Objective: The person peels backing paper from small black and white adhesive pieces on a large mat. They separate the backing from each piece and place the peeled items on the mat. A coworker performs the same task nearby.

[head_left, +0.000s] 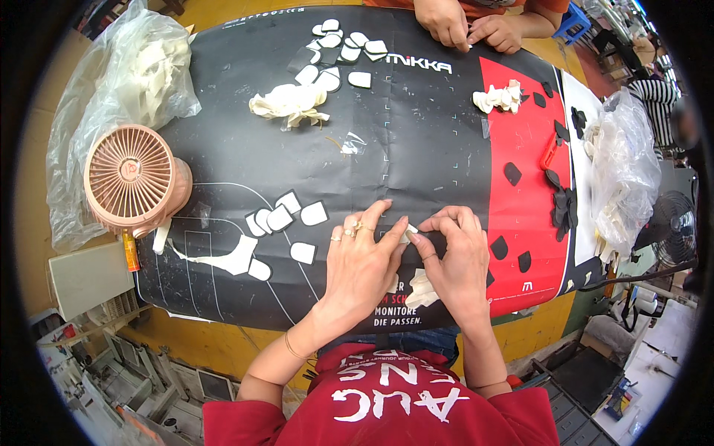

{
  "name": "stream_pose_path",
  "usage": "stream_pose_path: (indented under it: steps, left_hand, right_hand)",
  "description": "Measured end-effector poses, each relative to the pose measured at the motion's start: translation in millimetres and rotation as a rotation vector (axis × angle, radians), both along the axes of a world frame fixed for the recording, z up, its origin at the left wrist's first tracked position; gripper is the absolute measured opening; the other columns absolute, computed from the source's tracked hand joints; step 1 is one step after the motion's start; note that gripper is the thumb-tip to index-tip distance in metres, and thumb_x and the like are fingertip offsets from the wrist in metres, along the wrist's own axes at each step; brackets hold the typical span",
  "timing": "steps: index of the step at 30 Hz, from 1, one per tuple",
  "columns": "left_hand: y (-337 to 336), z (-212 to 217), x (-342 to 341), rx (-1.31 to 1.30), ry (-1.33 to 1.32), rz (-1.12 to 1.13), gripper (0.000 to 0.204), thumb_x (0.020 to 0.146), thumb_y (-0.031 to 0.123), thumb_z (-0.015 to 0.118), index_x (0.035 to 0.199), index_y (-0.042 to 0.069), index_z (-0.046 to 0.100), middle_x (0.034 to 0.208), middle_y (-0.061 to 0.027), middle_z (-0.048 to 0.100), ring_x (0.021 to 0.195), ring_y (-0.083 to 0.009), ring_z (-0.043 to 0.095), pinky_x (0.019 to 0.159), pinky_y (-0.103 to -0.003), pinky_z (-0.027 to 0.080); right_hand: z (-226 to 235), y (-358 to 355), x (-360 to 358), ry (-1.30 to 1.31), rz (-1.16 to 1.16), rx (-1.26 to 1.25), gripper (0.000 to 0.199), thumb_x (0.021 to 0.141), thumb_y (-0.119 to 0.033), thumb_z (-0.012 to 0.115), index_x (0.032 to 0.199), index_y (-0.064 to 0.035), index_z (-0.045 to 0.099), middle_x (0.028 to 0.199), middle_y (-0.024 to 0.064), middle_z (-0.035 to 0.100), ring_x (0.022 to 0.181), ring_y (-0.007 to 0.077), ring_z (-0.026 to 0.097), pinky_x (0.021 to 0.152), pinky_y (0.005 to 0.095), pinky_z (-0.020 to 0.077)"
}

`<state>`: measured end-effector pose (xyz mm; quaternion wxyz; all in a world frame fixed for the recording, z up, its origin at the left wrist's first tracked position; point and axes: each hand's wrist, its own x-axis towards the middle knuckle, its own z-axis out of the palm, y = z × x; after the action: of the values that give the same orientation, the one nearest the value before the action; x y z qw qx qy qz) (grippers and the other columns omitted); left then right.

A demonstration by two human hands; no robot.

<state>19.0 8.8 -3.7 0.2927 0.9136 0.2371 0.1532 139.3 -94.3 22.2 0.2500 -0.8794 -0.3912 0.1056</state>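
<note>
Between my two hands, close to the near edge of the mat, is a small white piece (408,235), partly hidden by my fingertips. My left hand (361,262), with rings on it, grips one side of the piece at the thumb. My right hand (455,262) pinches it from the other side, fingers curled. Cream-white scraps (422,290) lie beside my right palm. Left of my left hand are several white rounded pads with black edges (279,218). A larger white curved scrap (232,257) rests beyond them.
A pink fan (131,172) stands at the left, before a clear plastic bag (158,82). More pads (360,79) and a crumpled white heap (290,104) sit farther off. Black pieces (512,174) dot the red area. Across the mat, another person's hands (494,33) are at work.
</note>
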Motion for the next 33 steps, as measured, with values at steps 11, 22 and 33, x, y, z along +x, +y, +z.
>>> stream_pose_path:
  steps: [11,22,33]
  left_hand:
    - [-3.9,1.5,2.1,-0.054,-0.024,0.081,0.032,0.084,0.016,0.075,0.115,0.010,0.071,0.129,-0.0091,0.056,0.107,-0.0310,0.056,0.085,-0.040,0.044]
    - [-2.1,-0.2,1.6,-0.097,-0.006,0.098,0.042,0.080,0.014,0.076,0.120,0.009,0.067,0.129,-0.0089,0.055,0.107,-0.0314,0.056,0.085,-0.042,0.044]
    - [-2.3,-0.3,4.6,-0.075,-0.033,0.122,0.048,0.081,0.016,0.076,0.125,0.007,0.060,0.127,-0.0087,0.055,0.104,-0.0299,0.056,0.085,-0.041,0.044]
  right_hand:
    - [3.6,6.0,4.9,0.055,0.056,-0.068,0.014,0.082,-0.017,0.077,0.090,-0.0072,0.069,0.105,0.0064,0.060,0.102,0.0263,0.056,0.083,0.0396,0.0400]
    - [5.2,-4.5,14.7,0.084,0.255,0.002,0.021,0.080,-0.013,0.078,0.095,-0.0041,0.065,0.117,0.0124,0.055,0.110,0.0312,0.052,0.095,0.0415,0.0400]
    - [-4.8,3.1,14.9,0.100,0.183,0.057,0.019,0.084,-0.019,0.077,0.096,-0.0063,0.069,0.114,0.0105,0.056,0.108,0.0291,0.053,0.091,0.0411,0.0405]
